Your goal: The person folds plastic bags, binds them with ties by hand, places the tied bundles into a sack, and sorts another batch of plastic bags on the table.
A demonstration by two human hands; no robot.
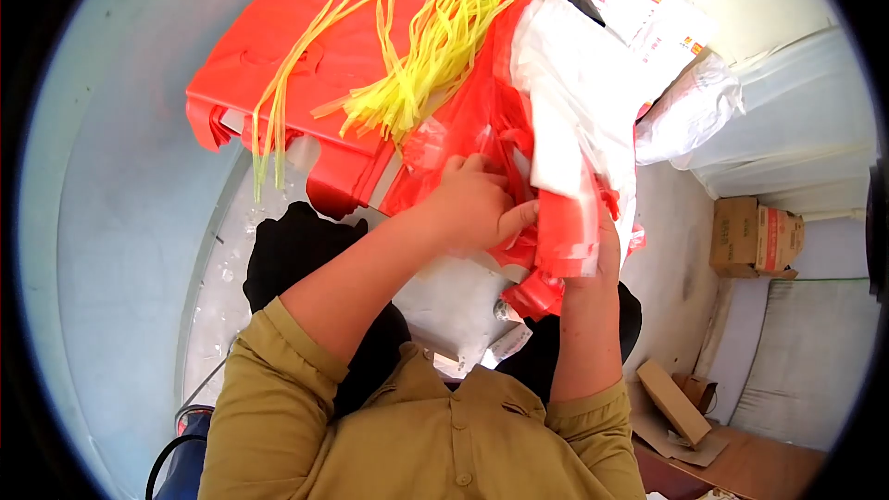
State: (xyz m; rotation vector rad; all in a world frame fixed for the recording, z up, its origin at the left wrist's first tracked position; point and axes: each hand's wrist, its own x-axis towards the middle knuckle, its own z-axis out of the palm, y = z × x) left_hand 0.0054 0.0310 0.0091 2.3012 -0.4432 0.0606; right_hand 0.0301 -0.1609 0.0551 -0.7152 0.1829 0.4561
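My left hand [472, 206] lies on thin red plastic bags [444, 153], its fingers bent into the film and its thumb pointing right. My right hand [604, 245] is closed round a folded red plastic bag [567, 236] that hangs over it and hides most of its fingers. White plastic film [569, 79] spreads just above the right hand. Crumpled red film [535, 292] dangles below, between the hands. Beyond the left hand, a bundle of yellow plastic strips [435, 46] rests on a stack of flat red bags [278, 46].
White printed sacks [662, 5] lie at the upper right. Against the right wall sits a cardboard box [741, 236]. Flattened cardboard [674, 403] lies on a brown surface [769, 454] at the lower right. My dark-clad knees [296, 250] are below the work surface.
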